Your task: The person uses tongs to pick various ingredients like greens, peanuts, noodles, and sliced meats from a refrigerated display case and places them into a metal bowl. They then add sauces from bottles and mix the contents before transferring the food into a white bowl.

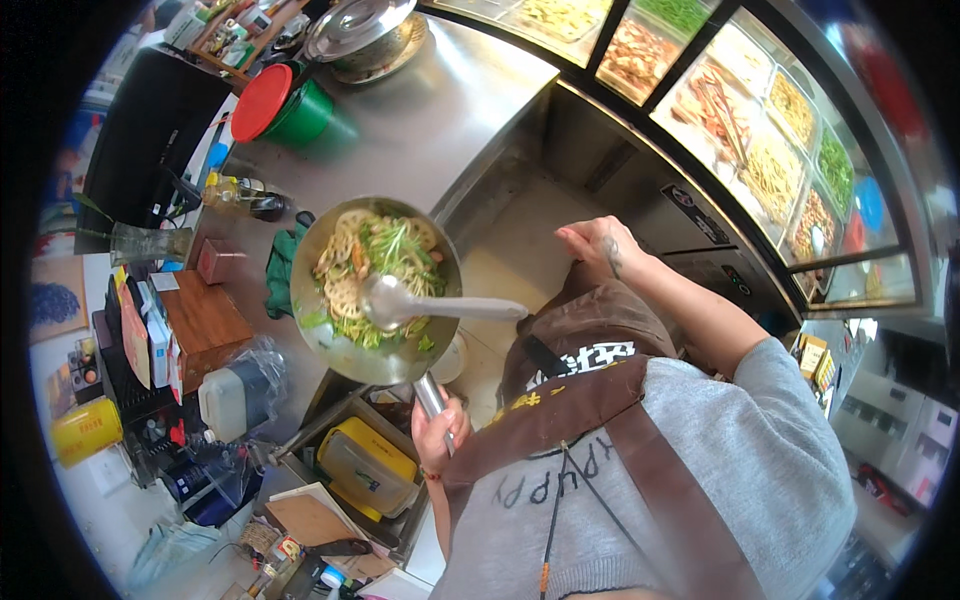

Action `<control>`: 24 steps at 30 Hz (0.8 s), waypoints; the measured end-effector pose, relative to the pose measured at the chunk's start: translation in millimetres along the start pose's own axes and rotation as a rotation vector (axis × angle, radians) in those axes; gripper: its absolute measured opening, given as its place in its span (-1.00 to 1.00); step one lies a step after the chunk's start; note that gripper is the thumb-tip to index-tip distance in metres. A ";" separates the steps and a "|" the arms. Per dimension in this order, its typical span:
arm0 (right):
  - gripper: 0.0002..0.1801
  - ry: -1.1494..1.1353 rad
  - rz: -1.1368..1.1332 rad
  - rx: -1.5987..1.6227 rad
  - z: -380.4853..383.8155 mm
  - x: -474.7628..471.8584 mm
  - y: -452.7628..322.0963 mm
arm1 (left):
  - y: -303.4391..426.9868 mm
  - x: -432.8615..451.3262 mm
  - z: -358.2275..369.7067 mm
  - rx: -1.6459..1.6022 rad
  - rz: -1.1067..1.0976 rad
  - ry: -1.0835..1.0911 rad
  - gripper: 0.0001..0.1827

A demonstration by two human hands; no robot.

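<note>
A round metal pan [307, 277] holds lotus root slices [345, 300], leafy greens [394, 240] and other mixed food. My left hand [441, 429] is closed around its metal handle, below the pan. A large metal spoon [384, 301] lies on the food, its light grey handle reaching past the pan's right rim with no hand on it. To the right of the pan, my right hand [600, 244] is held in the air over the floor, fingers loosely bent, with nothing seen in it; part of its palm is hidden.
A steel counter [390, 142] bears a green tub with a red lid [261, 103], bottles [240, 196], a green cloth [281, 274] and a lidded pot [360, 30]. A glass display case with food trays [776, 176] stands right. Below the pan, an open drawer holds yellow containers [371, 461].
</note>
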State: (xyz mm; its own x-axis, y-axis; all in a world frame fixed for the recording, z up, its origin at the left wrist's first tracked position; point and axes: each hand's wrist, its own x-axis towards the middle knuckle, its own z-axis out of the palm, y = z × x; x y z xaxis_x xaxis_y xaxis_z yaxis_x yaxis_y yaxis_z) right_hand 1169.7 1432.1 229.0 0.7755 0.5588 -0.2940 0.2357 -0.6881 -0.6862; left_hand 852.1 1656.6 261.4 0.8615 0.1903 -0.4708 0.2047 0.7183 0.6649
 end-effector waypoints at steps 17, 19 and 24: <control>-0.66 0.133 0.786 0.630 175.4 424.1 207.0 | 27.8 99.6 112.0 -0.521 0.353 0.524 -0.65; -0.66 0.170 0.831 0.702 181.2 432.4 222.8 | 37.1 116.4 122.5 -0.599 0.380 0.555 -0.65; -0.68 0.236 0.873 0.870 165.2 434.7 238.5 | 51.1 145.8 137.9 -0.686 0.366 0.542 -0.65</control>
State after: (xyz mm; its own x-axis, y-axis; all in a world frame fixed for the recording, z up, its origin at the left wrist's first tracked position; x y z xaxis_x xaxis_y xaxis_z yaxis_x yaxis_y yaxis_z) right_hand 1466.3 1587.3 -172.3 0.5847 -0.0869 -0.8066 -0.8030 -0.2034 -0.5602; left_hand 1052.3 1628.8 306.7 0.4501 0.6424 -0.6203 -0.5019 0.7565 0.4193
